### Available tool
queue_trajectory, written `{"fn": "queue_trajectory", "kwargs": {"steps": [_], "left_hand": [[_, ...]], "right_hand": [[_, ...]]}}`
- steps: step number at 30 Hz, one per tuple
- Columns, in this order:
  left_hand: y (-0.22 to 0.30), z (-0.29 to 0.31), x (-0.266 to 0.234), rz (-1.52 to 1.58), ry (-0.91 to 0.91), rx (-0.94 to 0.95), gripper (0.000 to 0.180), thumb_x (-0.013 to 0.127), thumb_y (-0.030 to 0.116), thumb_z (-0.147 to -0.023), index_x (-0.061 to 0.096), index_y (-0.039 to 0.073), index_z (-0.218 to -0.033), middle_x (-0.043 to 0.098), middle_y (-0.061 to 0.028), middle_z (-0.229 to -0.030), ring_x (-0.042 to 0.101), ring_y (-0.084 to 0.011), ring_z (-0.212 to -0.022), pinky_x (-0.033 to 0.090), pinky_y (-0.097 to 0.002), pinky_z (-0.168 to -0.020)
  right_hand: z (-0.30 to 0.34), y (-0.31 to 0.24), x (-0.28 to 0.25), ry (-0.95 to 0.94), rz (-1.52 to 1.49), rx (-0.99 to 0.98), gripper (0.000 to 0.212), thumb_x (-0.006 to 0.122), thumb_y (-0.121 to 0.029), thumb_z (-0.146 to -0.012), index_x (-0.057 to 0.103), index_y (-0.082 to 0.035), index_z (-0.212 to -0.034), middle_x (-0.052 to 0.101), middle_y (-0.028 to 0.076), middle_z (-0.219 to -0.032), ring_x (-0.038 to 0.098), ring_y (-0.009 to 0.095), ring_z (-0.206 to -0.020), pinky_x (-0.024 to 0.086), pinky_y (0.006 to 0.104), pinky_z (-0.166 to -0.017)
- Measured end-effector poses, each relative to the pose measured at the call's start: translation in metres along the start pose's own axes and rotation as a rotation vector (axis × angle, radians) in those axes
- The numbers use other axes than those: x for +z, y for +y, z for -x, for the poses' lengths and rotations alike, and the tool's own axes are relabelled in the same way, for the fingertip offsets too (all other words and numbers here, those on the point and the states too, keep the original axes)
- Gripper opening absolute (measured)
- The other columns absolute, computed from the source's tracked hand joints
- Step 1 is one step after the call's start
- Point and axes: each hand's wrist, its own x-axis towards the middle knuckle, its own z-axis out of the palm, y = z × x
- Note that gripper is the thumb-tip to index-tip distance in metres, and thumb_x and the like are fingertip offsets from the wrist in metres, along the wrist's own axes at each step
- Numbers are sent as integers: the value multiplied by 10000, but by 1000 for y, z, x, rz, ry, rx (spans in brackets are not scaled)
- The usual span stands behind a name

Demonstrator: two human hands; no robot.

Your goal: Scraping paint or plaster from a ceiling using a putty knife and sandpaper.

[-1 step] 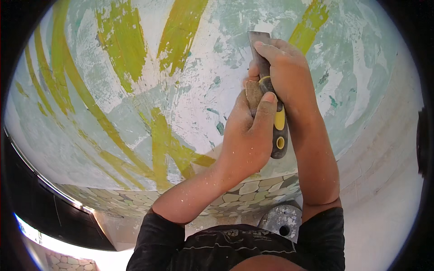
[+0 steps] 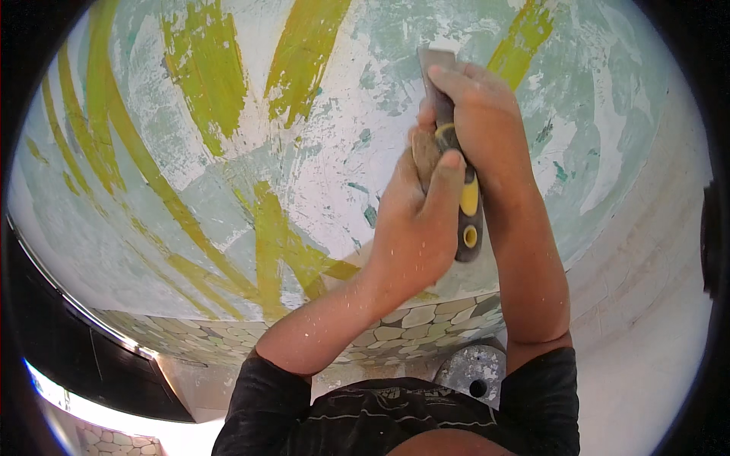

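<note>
A scraper [image 2: 471,199] with a black and yellow handle and a flat grey metal blade is held in both hands against a painted wall. My right hand [image 2: 487,114] is wrapped round the blade's upper part from the right, its thumb lying along the metal. Lower down, my left hand [image 2: 414,220] closes round the handle from the left, thumb pressed toward it. A small flat brown piece [image 2: 426,156] shows between the left thumb and fingers; its kind is unclear. The blade's tip meets a bare white patch. Pale dust and flecks cover both hands.
The wall [image 2: 334,152] carries pale green and white patches with broad yellow-green stripes. Below it runs a band of stone-pattern facing [image 2: 411,318]. A round, paint-spattered grey object [image 2: 464,372] with a dark hole sits beneath, near my right elbow.
Both hands and the scraper have shifted very slightly upward along the wall. Their grip looks the same.
</note>
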Motion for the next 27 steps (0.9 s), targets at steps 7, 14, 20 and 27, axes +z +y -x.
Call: {"fn": "queue_trajectory", "kwargs": {"steps": [7,14,20,27], "left_hand": [[-1,7,-2,26,-27,-85,281,487,261,-1036,541,0,-1125,595,-33,-910,537,-63,-784,451,-238,-678],[11,-2,0,45,-56,-84,270,485,278,-1040,559,29,-1118,602,1,-864,548,-42,-718,445,-210,-612],[3,-2,-3,-70,-45,-87,290,461,300,-1047,548,38,-1133,592,8,-841,539,-45,-644,449,-207,-565],[0,9,-1,-8,-77,-81,310,462,286,-1046,531,25,-1198,595,-10,-884,547,-54,-658,451,-221,-576]], "right_hand": [[-9,-2,-4,64,226,-175,359,499,-249,-906,621,43,-736,675,144,-719,675,241,-641,530,364,-656],[-10,-5,-9,29,51,-36,341,498,-234,-912,634,35,-754,678,138,-715,690,245,-663,533,357,-652],[-5,-5,-3,33,-96,106,319,493,-215,-929,626,33,-778,695,140,-772,699,253,-678,535,354,-640],[1,-5,-7,12,-60,153,295,506,-211,-930,619,41,-827,693,151,-762,687,246,-654,529,351,-649]]}}
